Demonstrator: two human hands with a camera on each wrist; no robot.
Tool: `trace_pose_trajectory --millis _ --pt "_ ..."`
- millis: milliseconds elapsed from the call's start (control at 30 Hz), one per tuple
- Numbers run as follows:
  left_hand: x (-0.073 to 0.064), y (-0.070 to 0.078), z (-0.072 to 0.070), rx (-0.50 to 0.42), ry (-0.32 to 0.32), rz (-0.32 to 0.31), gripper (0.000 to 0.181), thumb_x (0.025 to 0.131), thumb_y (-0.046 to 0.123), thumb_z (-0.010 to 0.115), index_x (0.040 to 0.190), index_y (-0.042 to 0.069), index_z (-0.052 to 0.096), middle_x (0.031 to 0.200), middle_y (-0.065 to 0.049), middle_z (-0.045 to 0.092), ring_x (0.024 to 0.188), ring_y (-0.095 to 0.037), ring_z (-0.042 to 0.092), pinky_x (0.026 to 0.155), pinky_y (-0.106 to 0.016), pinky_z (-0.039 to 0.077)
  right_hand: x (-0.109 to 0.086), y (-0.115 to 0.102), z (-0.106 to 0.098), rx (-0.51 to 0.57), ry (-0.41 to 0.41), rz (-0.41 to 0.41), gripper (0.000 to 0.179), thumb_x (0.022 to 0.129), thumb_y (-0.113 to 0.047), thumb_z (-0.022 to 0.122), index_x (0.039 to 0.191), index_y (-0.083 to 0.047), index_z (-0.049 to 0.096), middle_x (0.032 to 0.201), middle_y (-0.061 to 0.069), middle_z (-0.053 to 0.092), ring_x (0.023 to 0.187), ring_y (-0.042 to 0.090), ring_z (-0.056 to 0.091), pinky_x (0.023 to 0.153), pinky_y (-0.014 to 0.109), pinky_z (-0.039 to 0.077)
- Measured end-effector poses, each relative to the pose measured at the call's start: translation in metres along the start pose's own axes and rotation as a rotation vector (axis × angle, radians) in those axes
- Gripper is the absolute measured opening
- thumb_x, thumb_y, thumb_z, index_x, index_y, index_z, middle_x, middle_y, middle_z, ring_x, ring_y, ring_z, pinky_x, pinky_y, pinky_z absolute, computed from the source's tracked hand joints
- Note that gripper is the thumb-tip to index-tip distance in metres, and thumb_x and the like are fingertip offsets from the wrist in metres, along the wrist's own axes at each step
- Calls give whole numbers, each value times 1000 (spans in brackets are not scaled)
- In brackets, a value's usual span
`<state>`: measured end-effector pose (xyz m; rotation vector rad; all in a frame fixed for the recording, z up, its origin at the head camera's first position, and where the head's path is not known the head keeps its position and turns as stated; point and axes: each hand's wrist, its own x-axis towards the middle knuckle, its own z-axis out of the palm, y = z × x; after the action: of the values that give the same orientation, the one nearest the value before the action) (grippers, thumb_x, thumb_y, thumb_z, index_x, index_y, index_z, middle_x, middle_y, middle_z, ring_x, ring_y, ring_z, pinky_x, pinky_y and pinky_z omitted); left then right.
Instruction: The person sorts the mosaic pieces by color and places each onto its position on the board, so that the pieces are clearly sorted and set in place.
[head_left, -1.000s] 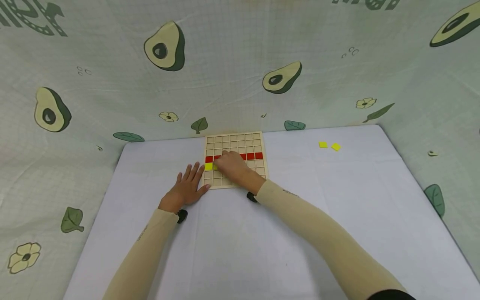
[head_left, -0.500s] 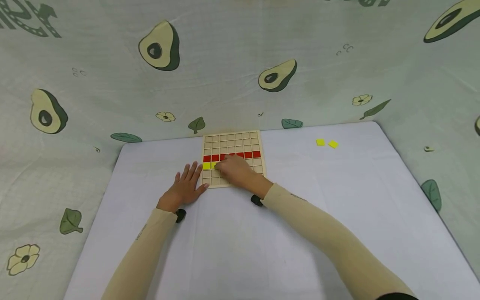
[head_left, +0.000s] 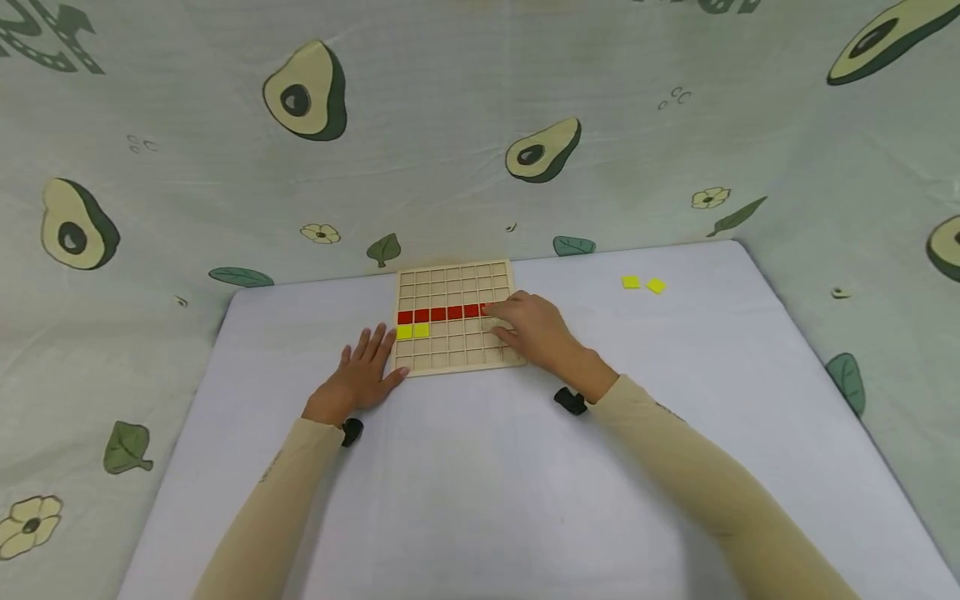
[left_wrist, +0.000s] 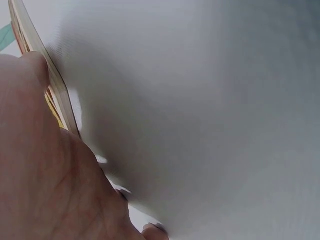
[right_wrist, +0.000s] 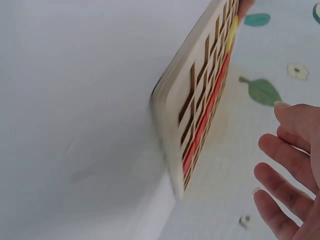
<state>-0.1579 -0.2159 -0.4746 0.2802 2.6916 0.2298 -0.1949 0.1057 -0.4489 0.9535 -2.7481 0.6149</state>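
A wooden grid board (head_left: 457, 354) lies at the far side of the table, with a row of red tiles (head_left: 438, 314) across it. Two yellow tiles (head_left: 413, 331) sit side by side in the row below, at the left end. My left hand (head_left: 358, 379) rests flat beside the board, fingertips and thumb at its left edge; in the left wrist view the thumb (left_wrist: 36, 70) touches the rim. Over the board's right part hovers my right hand (head_left: 536, 329), its fingers loosely spread with nothing between them. In the right wrist view its fingers (right_wrist: 285, 155) are apart from the board.
Two loose yellow tiles (head_left: 643, 284) lie on the white tabletop (head_left: 480, 483) to the right of the board. A fabric backdrop (head_left: 435, 125) printed with avocados and leaves rises right behind the table's far edge.
My right hand has left the second yellow tile in its cell and moved right across the board, its fingers opening. The left hand keeps its place; the head view has shifted slightly.
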Motion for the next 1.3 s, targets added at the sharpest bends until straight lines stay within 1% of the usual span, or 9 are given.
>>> trace_pose_trajectory --millis 100,200,333,400,467,700,900,1067,1300 --pt "2 -4 2 -7 4 5 87 110 48 48 170 4 3 177 -21 -6 162 -46 -8 127 -68 -1 -13 15 -10 -15 31 36 37 93 -13 83 129 -7 76 121 7 79 110 28 70 89 43 60" --pt "6 -8 6 -18 6 16 87 110 48 47 170 3 2 177 -22 -7 162 -46 -9 126 -68 -2 -27 30 -19 -44 42 71 40 93 -13 83 132 -7 75 125 7 78 111 28 70 89 44 60" --pt "5 -6 4 -21 4 20 87 110 48 48 170 3 3 177 -22 -6 162 -46 -8 127 -68 -1 -45 47 -30 -60 63 99 42 92 -13 84 132 -6 74 127 9 77 112 30 70 90 46 60" --pt "2 -3 1 -20 3 17 86 110 47 48 169 3 4 176 -23 -5 162 -47 -6 127 -68 0 -53 54 -35 -60 79 110 42 90 -11 85 131 -5 75 125 10 77 110 32 71 88 47 60" --pt "1 -2 0 -9 -1 15 86 111 48 47 170 3 4 176 -22 -5 162 -47 -6 127 -68 0 -60 62 -38 -61 95 118 42 90 -10 86 130 -4 75 124 12 77 109 32 71 86 48 60" --pt "0 -1 -1 -24 13 24 85 111 46 48 169 1 6 176 -24 -2 161 -48 -4 127 -68 2 -83 92 -51 -75 145 154 39 90 -8 84 128 -2 76 123 16 77 106 37 71 82 53 59" --pt "2 -2 -1 -16 25 29 85 111 46 48 169 1 6 176 -25 -2 161 -48 -4 127 -68 3 -99 117 -61 -113 155 218 38 91 -6 82 128 0 75 120 20 77 104 41 69 81 56 58" --pt "2 -3 1 -16 28 32 85 110 45 49 169 0 7 176 -25 -1 161 -48 -3 127 -69 3 -108 134 -69 -135 153 264 38 91 -6 82 127 1 74 116 24 76 104 44 69 80 59 57" --pt "2 -3 0 -23 17 25 86 110 47 49 169 2 7 176 -24 -2 162 -48 -4 127 -68 2 -117 151 -81 -160 152 339 38 93 -6 80 130 1 73 120 27 74 107 48 68 79 63 55"
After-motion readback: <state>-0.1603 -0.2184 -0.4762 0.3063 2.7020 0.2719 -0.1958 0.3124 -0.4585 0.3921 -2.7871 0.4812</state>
